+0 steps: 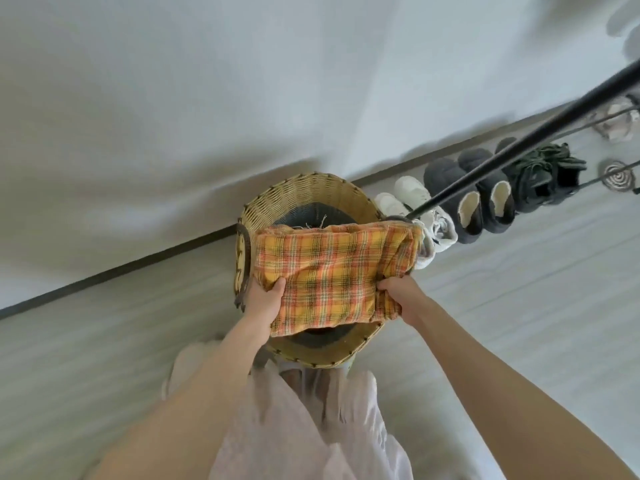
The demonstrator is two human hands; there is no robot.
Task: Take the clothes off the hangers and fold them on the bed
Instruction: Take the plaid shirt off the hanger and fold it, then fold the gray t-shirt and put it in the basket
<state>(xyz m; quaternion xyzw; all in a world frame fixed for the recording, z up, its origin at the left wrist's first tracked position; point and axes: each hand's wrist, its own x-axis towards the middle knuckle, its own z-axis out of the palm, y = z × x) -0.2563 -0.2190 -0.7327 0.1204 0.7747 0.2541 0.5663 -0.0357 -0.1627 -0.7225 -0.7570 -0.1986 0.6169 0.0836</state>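
A folded orange and yellow plaid garment (332, 271) lies flat across the mouth of a woven wicker basket (304, 192) on the floor by the wall. My left hand (265, 297) grips its near left corner, thumb on top. My right hand (401, 294) grips the near right edge, where the cloth bunches. The basket's dark inside shows above and below the garment. No hanger and no bed are in view.
A black rack pole (519, 140) slants from the upper right down to the basket's right rim. Shoes line the wall: white sneakers (412, 199), grey slippers (471, 195), dark green shoes (543, 174). A pale skirt (298, 427) hangs below the basket.
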